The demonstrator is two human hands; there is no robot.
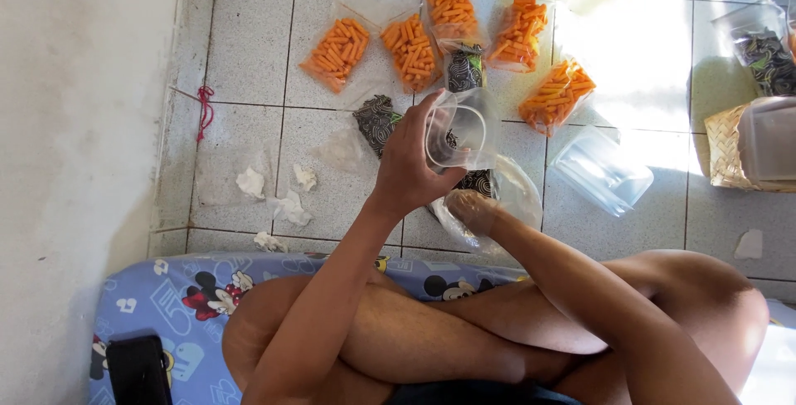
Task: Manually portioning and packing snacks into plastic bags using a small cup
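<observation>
My left hand (408, 164) grips a clear plastic cup (461, 130) held on its side, mouth toward me, above the tiled floor. My right hand (469, 208) is inside a clear plastic bag (516, 198) lying on the floor just below the cup, its fingers hidden by the plastic. Several small clear bags filled with orange snack sticks (410, 50) lie in a row on the tiles beyond the cup. A dark patterned packet (376, 121) sits beside my left hand.
A clear plastic tub (601, 170) lies right of the bags. Containers and a woven basket (723, 148) stand at the far right. Crumpled white paper bits (288, 206) lie at left. I sit cross-legged on a printed mat (178, 297) by a wall.
</observation>
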